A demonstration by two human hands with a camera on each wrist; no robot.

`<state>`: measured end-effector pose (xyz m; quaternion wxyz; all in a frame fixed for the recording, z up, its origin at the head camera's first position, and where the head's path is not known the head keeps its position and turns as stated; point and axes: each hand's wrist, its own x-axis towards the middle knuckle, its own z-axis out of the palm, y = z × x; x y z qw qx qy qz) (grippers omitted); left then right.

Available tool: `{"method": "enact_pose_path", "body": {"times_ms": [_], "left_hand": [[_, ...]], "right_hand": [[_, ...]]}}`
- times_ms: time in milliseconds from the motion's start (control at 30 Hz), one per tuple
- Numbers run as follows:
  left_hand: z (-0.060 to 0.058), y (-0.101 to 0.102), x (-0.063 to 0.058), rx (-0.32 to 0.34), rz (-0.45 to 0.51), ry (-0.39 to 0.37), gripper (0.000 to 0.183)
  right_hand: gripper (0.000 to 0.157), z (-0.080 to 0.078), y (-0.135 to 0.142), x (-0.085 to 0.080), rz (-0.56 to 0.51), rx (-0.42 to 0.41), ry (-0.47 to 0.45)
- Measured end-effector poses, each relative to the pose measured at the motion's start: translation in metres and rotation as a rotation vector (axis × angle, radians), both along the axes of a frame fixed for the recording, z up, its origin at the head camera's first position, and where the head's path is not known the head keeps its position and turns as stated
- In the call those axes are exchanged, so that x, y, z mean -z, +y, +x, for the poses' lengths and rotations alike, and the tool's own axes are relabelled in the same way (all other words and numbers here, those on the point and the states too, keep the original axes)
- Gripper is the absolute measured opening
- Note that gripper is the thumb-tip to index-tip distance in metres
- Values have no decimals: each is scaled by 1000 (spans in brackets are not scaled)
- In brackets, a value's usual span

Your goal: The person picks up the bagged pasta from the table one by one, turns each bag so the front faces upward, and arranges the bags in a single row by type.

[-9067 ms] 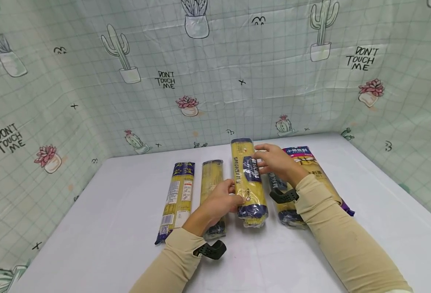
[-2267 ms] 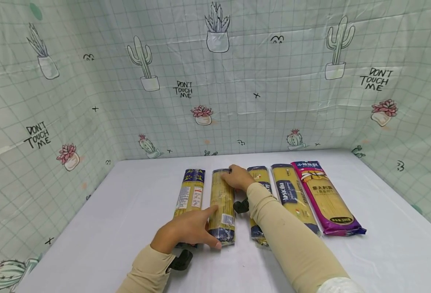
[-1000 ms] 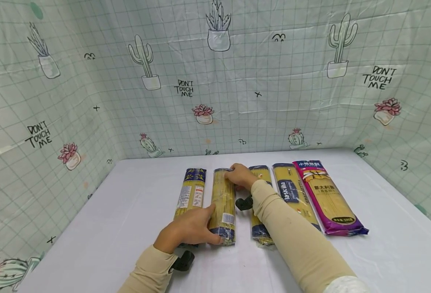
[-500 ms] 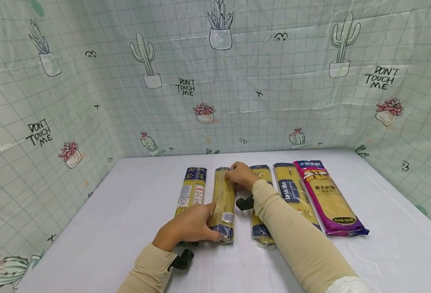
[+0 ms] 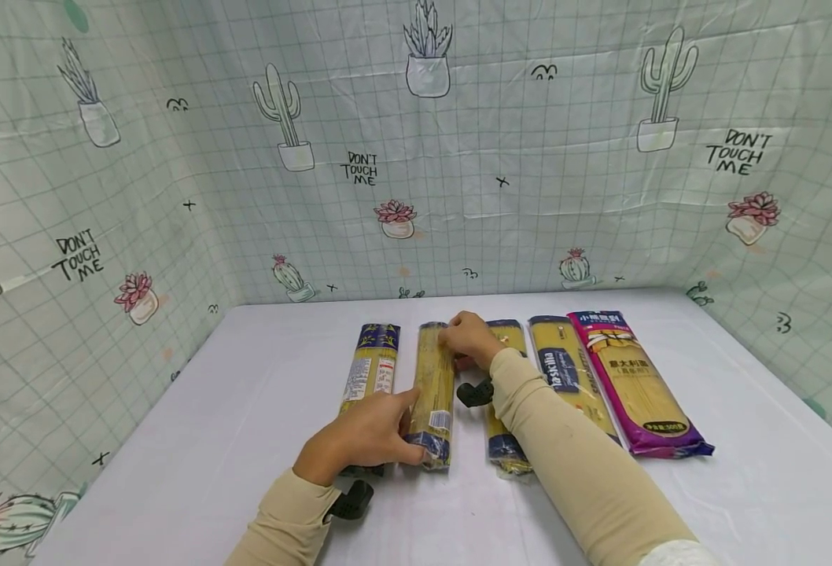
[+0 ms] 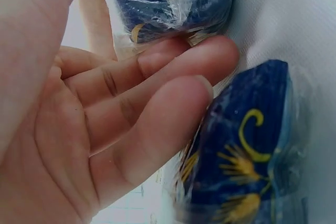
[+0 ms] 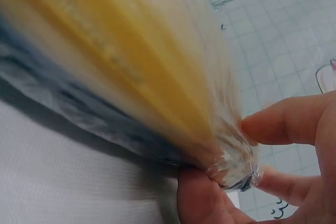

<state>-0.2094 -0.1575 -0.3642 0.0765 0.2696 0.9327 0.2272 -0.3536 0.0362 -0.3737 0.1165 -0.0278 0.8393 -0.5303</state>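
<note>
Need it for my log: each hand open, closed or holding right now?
Left hand: open, relaxed, touching the near end of the second pasta pack from left.
Right hand: closed, pinching that pack's far end.

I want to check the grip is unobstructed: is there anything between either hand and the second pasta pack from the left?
Nothing visible. The right hand directly touches the far end of the second pack; the left hand is at its near end. The leftmost pack, partly hidden by that hand, does not come between.
</note>
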Motion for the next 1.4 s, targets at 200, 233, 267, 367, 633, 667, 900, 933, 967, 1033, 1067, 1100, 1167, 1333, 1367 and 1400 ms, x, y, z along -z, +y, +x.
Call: {"method": "enact_pose_path", "body": {"times_ms": [200,233,267,367,633,667,900,933,967,1033,1067,1100,1167,1333,1367,1400], "left_hand": [[0,0,-2,2,-28,12,89],[0,0,-2,1,-32,18,89],[1,0,-3,0,-36,26,89],[2,0,-6,-1,-46,58,89],[3,1,-10,11,-52,130,93],[2,1,-10,14,-48,132,92],[2,0,-9,71,-11,189,69],[2,0,-9,84,-6,201,64],[3,0,-9,97,-4,216,59],[3,1,-9,113,-3,233,57],[3,1,-9,122,-2,243,55],[3,1,-8,127,-6,253,54],[4,1,-8,133,-7,267,53],[2,1,-5,150,43,242,56],[1,1,-5,152,64,229,56],[1,1,-4,150,83,212,57]], "right_hand": [[23,2,1,0,47,12,56],[23,2,1,0,49,13,62],[24,2,1,0,49,13,66],[26,3,1,-1,28,25,72],[30,6,7,-7,-110,51,84],[31,6,8,-8,-124,53,85],[33,6,16,-5,-184,84,73],[33,6,18,-4,-188,85,73],[33,5,19,-4,-194,89,72],[33,4,21,-4,-194,95,70],[32,4,22,-4,-195,97,69],[32,4,23,-4,-198,101,68],[33,5,24,-6,-196,111,70],[38,11,30,-11,-209,137,97],[38,11,30,-11,-214,143,103],[38,11,31,-11,-215,151,110]]}}
